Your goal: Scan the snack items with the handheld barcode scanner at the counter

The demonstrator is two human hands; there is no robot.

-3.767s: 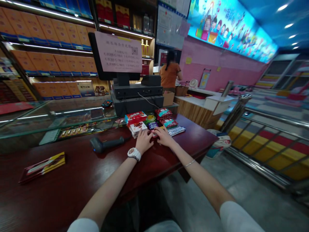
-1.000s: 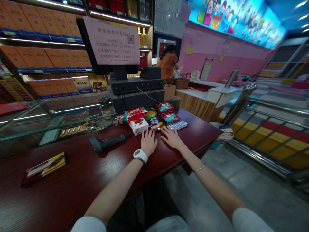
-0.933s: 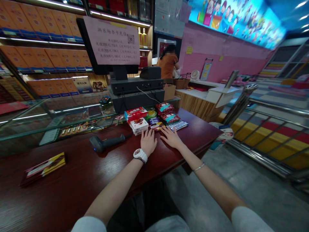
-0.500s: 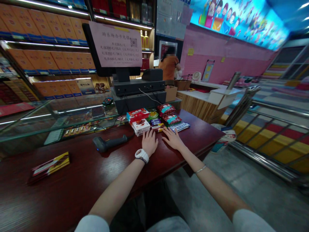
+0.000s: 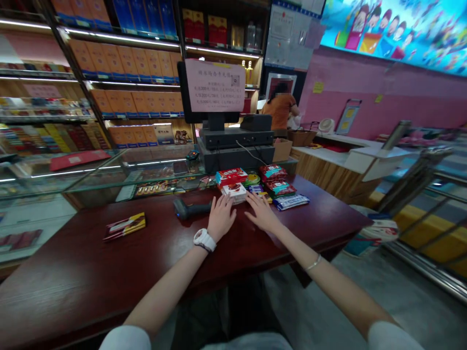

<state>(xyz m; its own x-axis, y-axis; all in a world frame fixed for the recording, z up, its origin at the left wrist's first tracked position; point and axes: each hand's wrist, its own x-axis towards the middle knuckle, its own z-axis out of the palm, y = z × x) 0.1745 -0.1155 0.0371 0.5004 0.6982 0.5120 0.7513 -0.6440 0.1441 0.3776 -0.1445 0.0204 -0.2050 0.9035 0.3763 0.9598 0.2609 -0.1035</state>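
My left hand (image 5: 222, 218) lies open, palm down, at the front left of a small stack of white boxes (image 5: 234, 189). Its fingers cover the handle end of a dark barcode scanner (image 5: 189, 209). Open too, my right hand (image 5: 264, 215) has its fingertips by the right side of that stack, near some purple and yellow snack packs (image 5: 256, 188); contact is unclear. Behind the white boxes are red boxes (image 5: 231, 175). Dark red and green snack bags (image 5: 280, 187) and blue-white stick packs (image 5: 292, 201) sit to the right.
Yellow and dark red packs (image 5: 126, 226) lie on the left of the brown table (image 5: 164, 262). A monitor with a paper sign (image 5: 215, 87) stands behind the goods, beside a glass counter (image 5: 95, 170). A person in orange (image 5: 279, 114) is at the back. Metal railings (image 5: 434, 233) stand right.
The view has swung left. Relative to the goods, both hands have shifted left: the left hand now overlaps the scanner handle, and the right has come from the stick packs toward the white boxes.
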